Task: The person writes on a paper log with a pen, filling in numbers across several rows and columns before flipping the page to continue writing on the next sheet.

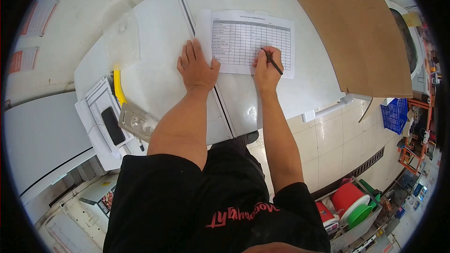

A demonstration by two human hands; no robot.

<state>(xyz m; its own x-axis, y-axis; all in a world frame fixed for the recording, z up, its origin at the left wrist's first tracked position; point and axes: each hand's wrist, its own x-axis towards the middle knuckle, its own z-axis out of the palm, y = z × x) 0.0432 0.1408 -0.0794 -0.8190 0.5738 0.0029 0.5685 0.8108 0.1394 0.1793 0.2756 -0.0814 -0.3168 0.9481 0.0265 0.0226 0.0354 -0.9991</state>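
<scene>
right hand (267,68) grips a thin black pen (273,61) on the white printed grid form (253,42) at 12 o'clock on the white worktop (154,75), left hand (196,68) open flat at 9 o'clock beside it; probably best pressing the sheet steady.

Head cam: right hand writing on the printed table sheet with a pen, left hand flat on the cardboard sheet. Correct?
Not quite. The right hand does hold the pen on the printed table sheet, but the left hand lies flat on the white surface beside the sheet, not on the cardboard sheet. The head view shows it.
</scene>
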